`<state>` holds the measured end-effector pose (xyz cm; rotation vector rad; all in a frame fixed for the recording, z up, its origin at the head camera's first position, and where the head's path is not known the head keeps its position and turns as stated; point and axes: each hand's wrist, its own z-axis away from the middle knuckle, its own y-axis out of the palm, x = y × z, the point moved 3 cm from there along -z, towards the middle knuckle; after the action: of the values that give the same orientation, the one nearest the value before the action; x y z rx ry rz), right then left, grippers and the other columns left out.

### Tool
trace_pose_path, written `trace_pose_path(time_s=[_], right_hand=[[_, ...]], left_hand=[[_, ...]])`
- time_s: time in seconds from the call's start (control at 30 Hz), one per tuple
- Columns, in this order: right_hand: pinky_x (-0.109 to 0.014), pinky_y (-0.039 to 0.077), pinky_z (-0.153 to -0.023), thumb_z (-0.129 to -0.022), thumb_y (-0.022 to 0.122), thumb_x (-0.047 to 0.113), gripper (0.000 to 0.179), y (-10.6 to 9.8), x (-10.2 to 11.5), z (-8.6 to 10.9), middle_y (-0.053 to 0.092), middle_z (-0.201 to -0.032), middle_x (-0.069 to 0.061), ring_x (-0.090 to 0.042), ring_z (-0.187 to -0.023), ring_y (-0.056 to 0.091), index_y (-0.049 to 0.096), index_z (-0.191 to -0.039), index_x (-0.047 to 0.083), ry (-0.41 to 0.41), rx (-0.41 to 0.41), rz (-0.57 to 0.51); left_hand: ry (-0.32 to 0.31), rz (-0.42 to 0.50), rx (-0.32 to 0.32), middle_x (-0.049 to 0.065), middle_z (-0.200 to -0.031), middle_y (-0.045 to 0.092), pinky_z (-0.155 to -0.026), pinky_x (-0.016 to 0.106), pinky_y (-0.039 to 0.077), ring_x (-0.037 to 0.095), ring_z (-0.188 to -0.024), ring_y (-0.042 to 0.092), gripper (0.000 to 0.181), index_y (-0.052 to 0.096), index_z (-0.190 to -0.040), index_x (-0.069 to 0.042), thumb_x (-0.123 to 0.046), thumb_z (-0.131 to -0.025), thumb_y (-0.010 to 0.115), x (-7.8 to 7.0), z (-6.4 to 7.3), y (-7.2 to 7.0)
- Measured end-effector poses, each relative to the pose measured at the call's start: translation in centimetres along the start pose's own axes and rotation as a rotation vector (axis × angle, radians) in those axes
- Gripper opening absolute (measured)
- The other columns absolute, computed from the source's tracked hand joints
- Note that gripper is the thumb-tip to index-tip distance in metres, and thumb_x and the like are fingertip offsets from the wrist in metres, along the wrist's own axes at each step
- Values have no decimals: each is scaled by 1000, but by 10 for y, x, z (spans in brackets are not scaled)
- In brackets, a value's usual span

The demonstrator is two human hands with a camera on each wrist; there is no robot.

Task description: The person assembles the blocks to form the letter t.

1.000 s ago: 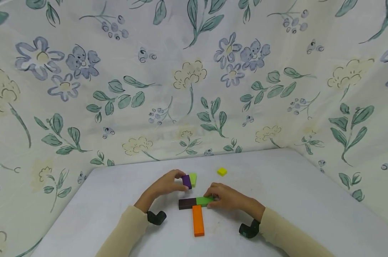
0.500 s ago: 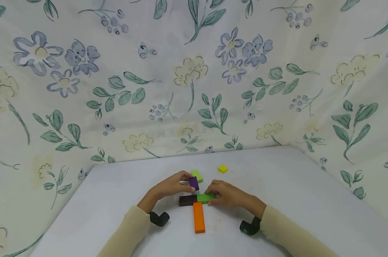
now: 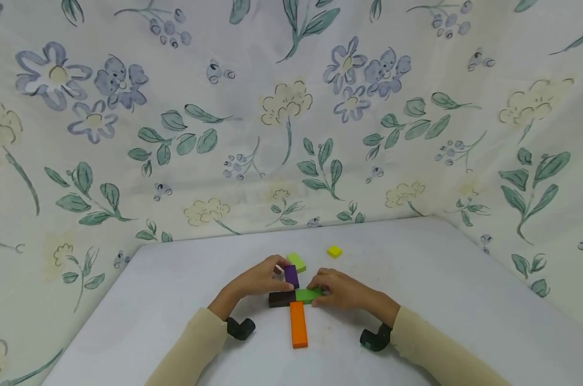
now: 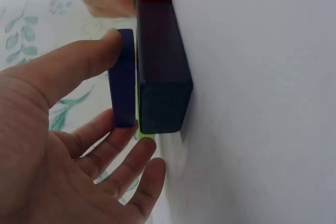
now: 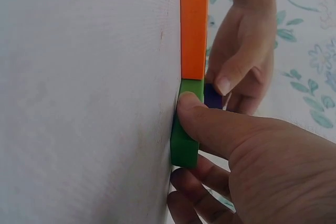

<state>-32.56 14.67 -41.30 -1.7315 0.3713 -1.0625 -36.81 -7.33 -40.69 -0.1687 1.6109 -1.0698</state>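
Observation:
A purple block (image 3: 291, 276) is pinched between the thumb and fingers of my left hand (image 3: 261, 277), close behind the row of blocks. That row is a dark brown block (image 3: 282, 299) end to end with a green block (image 3: 308, 295). My right hand (image 3: 342, 290) grips the green block, thumb on its near side in the right wrist view. From the joint of the row an orange block (image 3: 298, 324) runs toward me, making a T. The left wrist view shows the purple block (image 4: 123, 80) standing beside the brown block (image 4: 163, 61).
A light green block (image 3: 297, 262) lies just behind the purple one. Farther back is a small yellow block (image 3: 334, 251). All lie on a white table (image 3: 397, 257), with a flowered cloth (image 3: 243, 177) hanging behind it.
My left hand has brought the purple block right and toward the row, away from beside the light green block, which now lies turned at an angle. My right hand stays on the green block.

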Motion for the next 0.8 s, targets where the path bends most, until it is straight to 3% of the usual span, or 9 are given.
trace_pose_path(time_s=[0.33,0.8], right_hand=[[-22,51,-84,-88,78,28,28,1,-4,-2,59,-99,8,-8,-89,53,72,-113,17,-7,1,-9],[-22,51,-84,-88,78,27,27,2,-3,-2,60,-100,7,-9,-89,53,72,-112,16,-23,-7,-15]], left_hand=[[8,-29,-30,9,-132,56,-101,45,51,25,-119,54,57,52,-132,-9,-31,-87,78,-1,-4,3],[30,-29,-6,10,-133,56,-104,47,49,27,-122,54,56,52,-133,-8,-29,-87,77,2,-5,5]])
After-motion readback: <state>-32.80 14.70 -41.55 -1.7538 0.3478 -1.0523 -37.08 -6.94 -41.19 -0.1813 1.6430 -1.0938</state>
